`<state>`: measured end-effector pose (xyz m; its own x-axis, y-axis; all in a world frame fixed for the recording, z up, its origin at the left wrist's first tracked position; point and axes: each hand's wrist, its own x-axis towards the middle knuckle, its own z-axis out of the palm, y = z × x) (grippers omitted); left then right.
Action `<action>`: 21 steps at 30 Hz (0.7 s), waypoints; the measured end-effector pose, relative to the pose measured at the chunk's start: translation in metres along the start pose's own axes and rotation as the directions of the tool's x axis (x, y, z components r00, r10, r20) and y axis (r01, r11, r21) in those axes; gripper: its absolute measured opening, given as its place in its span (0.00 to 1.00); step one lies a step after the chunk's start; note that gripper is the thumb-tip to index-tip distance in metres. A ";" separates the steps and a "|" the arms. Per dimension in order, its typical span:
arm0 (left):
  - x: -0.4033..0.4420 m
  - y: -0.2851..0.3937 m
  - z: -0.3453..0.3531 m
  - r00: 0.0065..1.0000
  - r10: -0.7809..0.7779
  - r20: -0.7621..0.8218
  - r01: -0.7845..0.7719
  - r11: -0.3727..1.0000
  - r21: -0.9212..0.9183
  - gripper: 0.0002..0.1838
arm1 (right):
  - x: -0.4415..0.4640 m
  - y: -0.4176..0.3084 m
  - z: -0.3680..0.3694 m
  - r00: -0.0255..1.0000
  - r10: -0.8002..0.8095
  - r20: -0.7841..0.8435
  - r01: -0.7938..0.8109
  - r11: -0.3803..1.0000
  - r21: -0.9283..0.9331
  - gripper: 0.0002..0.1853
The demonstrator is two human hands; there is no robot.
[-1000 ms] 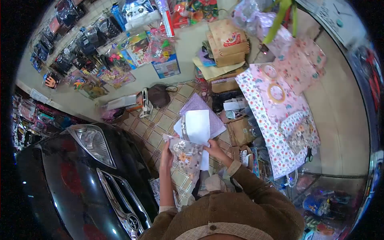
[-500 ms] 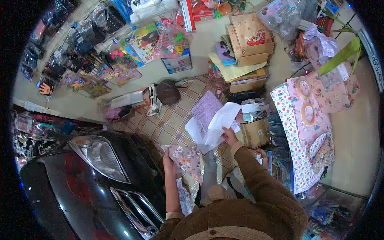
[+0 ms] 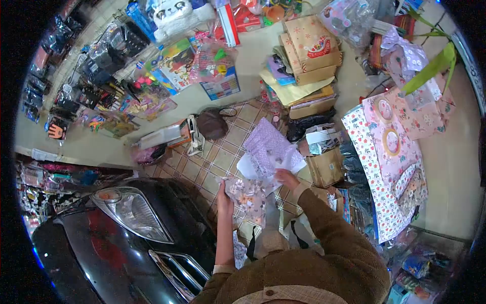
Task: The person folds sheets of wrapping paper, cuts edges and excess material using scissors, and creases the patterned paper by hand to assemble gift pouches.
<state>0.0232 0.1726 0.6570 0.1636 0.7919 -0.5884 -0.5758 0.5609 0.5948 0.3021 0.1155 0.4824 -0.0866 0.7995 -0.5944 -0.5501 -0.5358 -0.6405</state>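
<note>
Big stuff first: black car (image 3: 101,253) takes up the lower L. Tiled floor (image 3: 223,152) runs btwn it and the goods on the R. White floral sheet (image 3: 371,172) is over there, w/ a tape roll (image 3: 391,141) on the pink pack lying on top. Kraft stack (image 3: 306,45) at the back by the wall.

Mid-size: lilac sheet (image 3: 266,144) is out front of the person, white paper (image 3: 246,169) showing at both sides of it. Layer order there n/c.

Smaller: floral packet (image 3: 247,198) is up off the floor, near side of the lilac sheet, slightly L of body. L hand (image 3: 225,198) has it by its L edge, fingers closed on it. R hand (image 3: 287,178) is at the near edge of the lilac sheet/white paper, fingers bent; can't tell if they're pinching anything.

Step in hand, my read: L parks the packet, R handles the sheets. Next move prob. calls for a clean pinch on one layer only, b/c they overlap, w/ L grip kept steady.
</note>
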 end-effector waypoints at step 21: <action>-0.026 0.002 0.097 0.988 0.149 0.051 -0.150 0.988 0.022 0.33 | -0.183 -0.170 0.155 0.813 -0.563 0.147 0.573 0.729 -0.376 0.13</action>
<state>0.0955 0.1767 0.7272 0.1170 0.8777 -0.4647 -0.5758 0.4412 0.6883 0.2827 0.1029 0.7755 0.1175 0.9918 -0.0512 -0.1380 -0.0347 -0.9898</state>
